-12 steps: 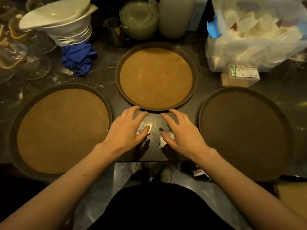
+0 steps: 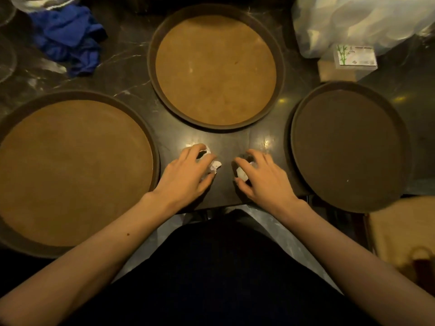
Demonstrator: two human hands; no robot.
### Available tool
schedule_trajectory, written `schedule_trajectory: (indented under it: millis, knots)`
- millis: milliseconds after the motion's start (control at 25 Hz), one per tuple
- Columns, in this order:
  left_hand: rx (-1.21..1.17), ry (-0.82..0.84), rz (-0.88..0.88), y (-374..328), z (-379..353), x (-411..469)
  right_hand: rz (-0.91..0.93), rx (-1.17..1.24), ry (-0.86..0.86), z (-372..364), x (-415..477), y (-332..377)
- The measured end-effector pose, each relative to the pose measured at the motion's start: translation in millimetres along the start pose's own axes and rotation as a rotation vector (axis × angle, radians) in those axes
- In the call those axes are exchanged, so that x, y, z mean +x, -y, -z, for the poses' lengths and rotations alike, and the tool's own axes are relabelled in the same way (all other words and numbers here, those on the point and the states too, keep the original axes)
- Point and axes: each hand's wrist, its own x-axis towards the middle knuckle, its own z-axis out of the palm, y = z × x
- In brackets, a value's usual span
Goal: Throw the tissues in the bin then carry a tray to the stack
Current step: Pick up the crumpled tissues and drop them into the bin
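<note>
Three round trays lie on the dark marble counter: a large brown tray (image 2: pixel 70 170) at the left, a brown tray (image 2: pixel 215 69) at the middle back, and a darker tray (image 2: pixel 348 147) at the right. Between them, near the counter's front edge, my left hand (image 2: pixel 188 172) curls its fingers around a crumpled white tissue (image 2: pixel 214 166). My right hand (image 2: pixel 261 177) closes on a second white tissue (image 2: pixel 242 174). Both tissues are mostly hidden under my fingers. No bin is in view.
A blue cloth (image 2: pixel 68 36) lies at the back left next to glassware. A clear plastic container of white items (image 2: pixel 353 22) and a small box with a bamboo label (image 2: pixel 355 56) stand at the back right. A tan object (image 2: pixel 404 236) sits at the lower right.
My fingers have curled in and gathered the two tissues, which were lying under flat, spread hands before. The camera has dipped lower and closer to the counter.
</note>
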Motion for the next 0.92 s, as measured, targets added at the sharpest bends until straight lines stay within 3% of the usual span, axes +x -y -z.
schedule_trajectory:
  millis: [560, 920]
  knots:
    - [-0.147, 0.007, 0.171, -29.3, -25.6, 0.1, 0.259, 0.128, 0.092, 1.0, 12.1, -32.2]
    - [-0.248, -0.086, 0.224, -40.0, -19.6, -12.6, 0.218, 0.275, -0.059, -0.7, 3.2, -28.3]
